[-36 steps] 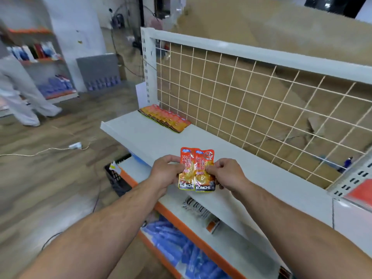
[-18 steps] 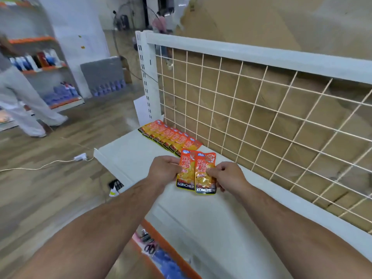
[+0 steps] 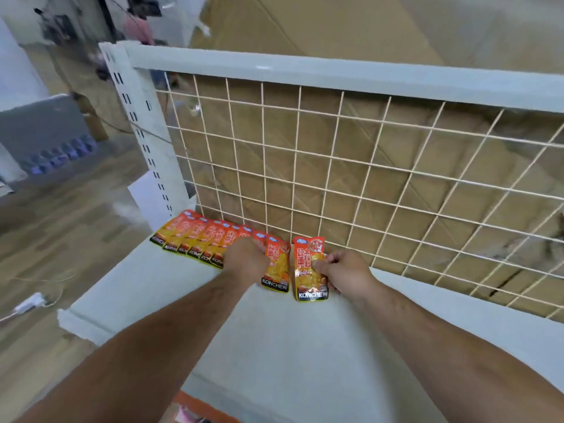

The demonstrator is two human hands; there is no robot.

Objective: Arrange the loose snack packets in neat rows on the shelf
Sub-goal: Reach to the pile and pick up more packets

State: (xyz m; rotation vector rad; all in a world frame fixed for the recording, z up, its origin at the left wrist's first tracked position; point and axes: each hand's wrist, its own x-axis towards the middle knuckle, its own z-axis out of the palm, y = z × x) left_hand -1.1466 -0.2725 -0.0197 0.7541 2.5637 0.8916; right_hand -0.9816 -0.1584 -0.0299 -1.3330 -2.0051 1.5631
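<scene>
A row of several overlapping orange snack packets (image 3: pixel 195 239) lies along the back of the white shelf (image 3: pixel 305 346), against the wire grid. My left hand (image 3: pixel 245 261) holds one packet (image 3: pixel 276 271) by its left edge at the right end of that row. My right hand (image 3: pixel 341 274) pinches a second packet (image 3: pixel 308 273) just to the right, thumb on its face. Both packets are low over the shelf near the grid; whether they touch the shelf I cannot tell.
The wire grid back panel (image 3: pixel 351 184) rises behind the shelf, with a white slotted upright post (image 3: pixel 146 141) at its left end. Brown cardboard shows behind the grid. A wooden floor with a white cable and plug (image 3: pixel 30 302) lies to the left.
Both hands have moved forward to the back of the shelf and separated the two packets, which were held together and overlapping before. The view has closed in on the packet row.
</scene>
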